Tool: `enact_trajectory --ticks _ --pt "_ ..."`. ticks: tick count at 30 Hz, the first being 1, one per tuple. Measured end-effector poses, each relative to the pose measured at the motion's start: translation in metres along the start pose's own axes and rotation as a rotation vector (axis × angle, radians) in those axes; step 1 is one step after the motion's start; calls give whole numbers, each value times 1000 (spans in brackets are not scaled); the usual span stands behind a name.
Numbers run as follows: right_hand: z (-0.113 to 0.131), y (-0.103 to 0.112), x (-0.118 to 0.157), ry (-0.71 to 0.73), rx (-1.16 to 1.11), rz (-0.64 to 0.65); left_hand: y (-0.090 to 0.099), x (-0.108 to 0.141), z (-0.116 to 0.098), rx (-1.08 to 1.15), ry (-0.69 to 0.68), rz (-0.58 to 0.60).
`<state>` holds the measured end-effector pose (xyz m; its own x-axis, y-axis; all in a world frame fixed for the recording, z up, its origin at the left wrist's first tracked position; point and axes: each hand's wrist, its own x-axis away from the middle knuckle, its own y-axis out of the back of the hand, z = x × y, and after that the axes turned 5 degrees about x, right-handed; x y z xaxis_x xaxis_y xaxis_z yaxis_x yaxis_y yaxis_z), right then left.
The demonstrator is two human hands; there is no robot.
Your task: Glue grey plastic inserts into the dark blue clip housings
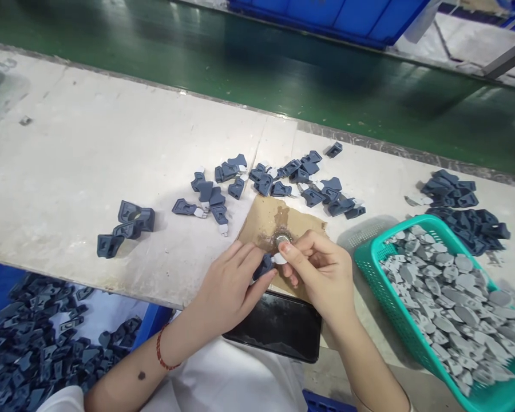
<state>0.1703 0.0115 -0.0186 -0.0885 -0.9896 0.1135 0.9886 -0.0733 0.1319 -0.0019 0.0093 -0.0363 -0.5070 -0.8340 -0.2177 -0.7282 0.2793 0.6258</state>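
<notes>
My left hand [234, 280] is closed around a dark blue-grey plastic part [262, 266]. Between the thumb and fingers of my right hand [320, 269] is a small light-grey plastic piece [278, 258], its narrow end touching the dark part. Just beyond my fingertips a small round metal cap or dish [282, 237] sits on a brown cardboard sheet [257, 220], which has a wet stain. Several dark parts [264, 184] lie scattered beyond the cardboard, some with light-grey pieces fitted in them.
A green basket [369, 269] of light-grey pieces stands at the right, beside a pile of dark parts [467, 229]. A black phone [278, 329] lies under my wrists. A blue bin [152, 326] of dark parts is at lower left. A green conveyor belt [189, 63] runs behind the table.
</notes>
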Motion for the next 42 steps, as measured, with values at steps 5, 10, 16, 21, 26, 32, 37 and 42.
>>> enact_trajectory --ticks 5,10,16,21,26,32,37,42 --pt "-3 1 3 7 63 15 -1 0 0 -19 -18 2" --pt "-6 2 5 10 125 37 -1 -1 0 -43 -38 -5" --pt "-7 1 5 -17 73 96 -1 0 0 -39 -66 -24" --pt "-4 -4 6 6 106 84 -1 2 0 5 -60 -47" --pt "-1 -5 9 -7 116 108 -1 4 1 -8 -74 -59" --pt "-8 -2 12 42 154 96 -3 5 2 -34 -100 -80" --pt "-14 1 15 191 210 4 0 5 -3 -40 -104 -104" --pt "-18 9 13 345 252 -72 29 -7 11 -241 -25 -251"
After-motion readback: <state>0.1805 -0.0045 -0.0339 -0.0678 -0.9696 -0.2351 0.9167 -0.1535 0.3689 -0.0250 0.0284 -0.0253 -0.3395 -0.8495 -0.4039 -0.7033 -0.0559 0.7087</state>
